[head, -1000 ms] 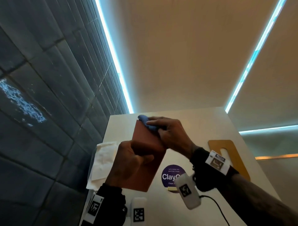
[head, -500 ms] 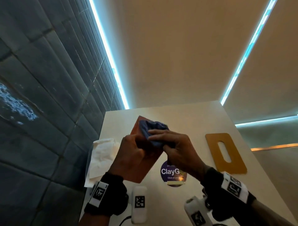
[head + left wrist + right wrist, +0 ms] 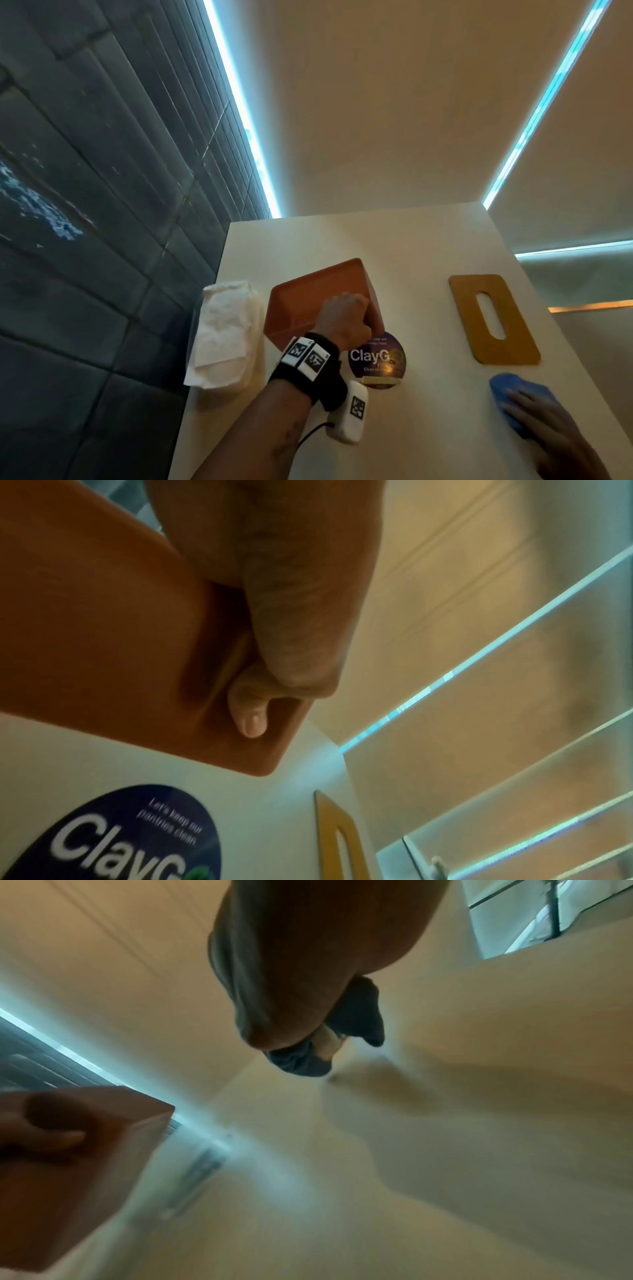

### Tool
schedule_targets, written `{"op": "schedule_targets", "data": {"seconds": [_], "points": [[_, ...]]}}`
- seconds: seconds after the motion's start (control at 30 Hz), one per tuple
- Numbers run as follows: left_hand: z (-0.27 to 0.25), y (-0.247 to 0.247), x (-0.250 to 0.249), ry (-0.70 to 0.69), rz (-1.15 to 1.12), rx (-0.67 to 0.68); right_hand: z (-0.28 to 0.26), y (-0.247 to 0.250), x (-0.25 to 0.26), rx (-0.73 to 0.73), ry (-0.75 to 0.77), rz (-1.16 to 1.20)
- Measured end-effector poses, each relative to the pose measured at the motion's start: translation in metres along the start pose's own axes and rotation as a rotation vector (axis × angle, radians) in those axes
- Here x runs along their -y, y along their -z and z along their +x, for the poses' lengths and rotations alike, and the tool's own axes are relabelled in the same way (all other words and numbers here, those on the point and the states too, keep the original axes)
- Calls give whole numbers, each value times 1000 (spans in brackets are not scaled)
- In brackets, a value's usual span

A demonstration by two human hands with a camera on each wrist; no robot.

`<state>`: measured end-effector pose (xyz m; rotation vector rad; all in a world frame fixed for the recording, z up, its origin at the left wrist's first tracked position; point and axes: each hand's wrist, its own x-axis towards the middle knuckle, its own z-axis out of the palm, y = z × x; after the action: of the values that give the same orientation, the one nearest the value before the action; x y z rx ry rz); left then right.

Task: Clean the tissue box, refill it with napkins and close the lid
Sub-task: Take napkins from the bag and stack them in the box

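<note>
Now the tissue box (image 3: 318,298), an open orange tray with its lid off, sits tilted on the pale bench (image 3: 428,428), mouth turned towards the napkins; whether its far edge touches the surface cannot be told; the left hand (image 3: 344,320) grips its near right wall, thumb pressed to the outside as the left wrist view shows; the box looks rigid and light, smooth-sided and so likely a little slippery, and a wall or rim seems the sensible place to take it, as the hand does now; just to its left lies the stack of white napkins (image 3: 222,332), soft and loose, likely to fan apart unless taken as a whole bundle from both faces; well to the right rests the lid (image 3: 493,318), a flat tan panel with a long slot, stiff and thin, best lifted by an edge; nearer the person the right hand (image 3: 548,435) lies with fingers fairly straight over a blue cloth (image 3: 503,390), pressing it on the bench rather than clutching it; a round purple ClayGo sticker (image 3: 376,358) is stuck on the bench below the box; a dark panelled wall (image 3: 102,205) runs along the left, and pale blue light strips (image 3: 246,130) edge a beige wall behind.
</note>
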<state>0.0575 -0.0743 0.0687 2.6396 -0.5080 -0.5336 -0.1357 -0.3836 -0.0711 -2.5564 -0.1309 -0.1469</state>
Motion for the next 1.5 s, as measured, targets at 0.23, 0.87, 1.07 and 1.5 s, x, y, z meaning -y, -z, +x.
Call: {"op": "schedule_targets", "data": {"seconds": [0.23, 0.87, 1.07, 1.5], "points": [[28, -44, 2, -34, 135, 50, -24, -13, -46, 283, 146, -242], [7, -43, 60, 253, -96, -632, 191, -62, 117, 126, -392, 390], [5, -49, 113, 640, -507, -518, 197, -66, 116, 130, -411, 440], [7, -51, 96, 623, -823, -481, 211, -49, 97, 137, -510, 486]]}}
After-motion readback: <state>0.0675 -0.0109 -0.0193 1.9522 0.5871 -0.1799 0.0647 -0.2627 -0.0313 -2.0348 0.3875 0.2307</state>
